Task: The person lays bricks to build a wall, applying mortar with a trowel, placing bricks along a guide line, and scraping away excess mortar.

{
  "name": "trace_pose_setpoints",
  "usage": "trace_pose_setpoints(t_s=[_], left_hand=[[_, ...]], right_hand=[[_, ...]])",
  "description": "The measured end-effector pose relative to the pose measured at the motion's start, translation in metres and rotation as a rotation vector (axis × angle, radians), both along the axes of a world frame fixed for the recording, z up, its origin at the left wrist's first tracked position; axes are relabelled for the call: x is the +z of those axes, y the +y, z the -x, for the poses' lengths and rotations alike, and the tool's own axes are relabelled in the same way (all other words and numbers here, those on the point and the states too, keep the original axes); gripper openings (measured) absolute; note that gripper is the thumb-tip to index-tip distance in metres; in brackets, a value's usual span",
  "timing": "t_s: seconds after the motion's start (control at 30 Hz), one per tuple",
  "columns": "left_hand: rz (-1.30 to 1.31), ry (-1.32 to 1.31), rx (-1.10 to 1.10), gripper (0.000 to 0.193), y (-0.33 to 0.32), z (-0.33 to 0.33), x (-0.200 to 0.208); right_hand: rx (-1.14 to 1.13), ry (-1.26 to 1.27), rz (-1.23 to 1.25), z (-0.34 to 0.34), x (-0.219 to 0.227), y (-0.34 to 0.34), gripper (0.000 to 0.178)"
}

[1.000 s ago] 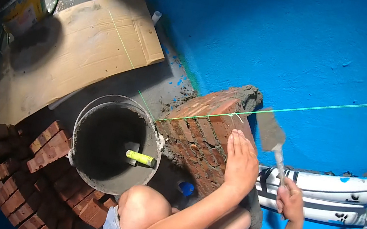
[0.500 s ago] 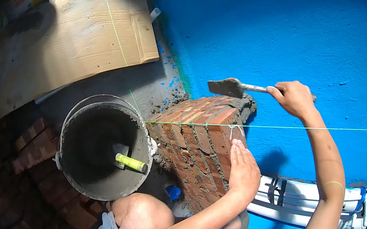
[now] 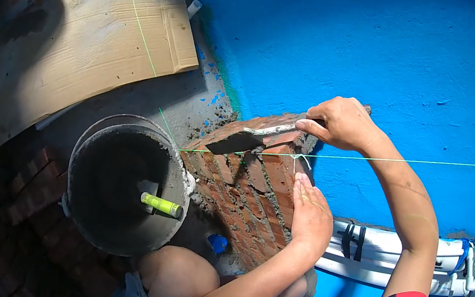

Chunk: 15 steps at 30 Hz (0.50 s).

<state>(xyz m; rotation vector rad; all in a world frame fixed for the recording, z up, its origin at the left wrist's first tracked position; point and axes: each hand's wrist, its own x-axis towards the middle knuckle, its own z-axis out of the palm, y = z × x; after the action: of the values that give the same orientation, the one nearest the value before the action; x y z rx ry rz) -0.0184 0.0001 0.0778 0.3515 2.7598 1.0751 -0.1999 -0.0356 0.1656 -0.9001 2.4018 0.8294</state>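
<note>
My right hand (image 3: 340, 126) is closed around the handle of a trowel (image 3: 232, 141). The trowel's mortar-smeared blade points left, over the upper edge of a brick wall (image 3: 241, 202); whether it touches the bricks I cannot tell. With fingers stretched out, my left hand (image 3: 311, 222) lies against the right end of the wall, its thumb not clearly seen. Just above those fingertips, white string (image 3: 298, 157) is looped at the wall's corner. A taut green line (image 3: 422, 161) runs across the wall and under my right forearm in the picture.
Left of the wall stands a mortar bucket (image 3: 73, 175), a yellow-green-handled tool (image 3: 161, 205) inside. Cardboard (image 3: 90, 41) covers the floor behind; loose bricks (image 3: 34, 194) lie at left. A blue wall (image 3: 389, 54) rises at right, with white pipes (image 3: 395, 248) along it.
My right hand has moved left and slightly down, bringing the trowel blade from beyond the wall's top to over its near edge. My left hand stays at the wall's end.
</note>
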Motion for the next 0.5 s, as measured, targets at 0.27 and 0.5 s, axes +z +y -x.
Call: trace_pose_setpoints(t_s=[0.27,0.5], left_hand=[[-0.034,0.009,0.012,0.049,0.005,-0.005,0.001],[-0.093,0.067,0.045,0.050,-0.002,-0.009,0.001]], right_hand=[[-0.392,-0.091,0.241,0.014,0.003,0.021,0.048],[-0.584,0.200,0.630,-0.014,0.043,0.107,0.046]])
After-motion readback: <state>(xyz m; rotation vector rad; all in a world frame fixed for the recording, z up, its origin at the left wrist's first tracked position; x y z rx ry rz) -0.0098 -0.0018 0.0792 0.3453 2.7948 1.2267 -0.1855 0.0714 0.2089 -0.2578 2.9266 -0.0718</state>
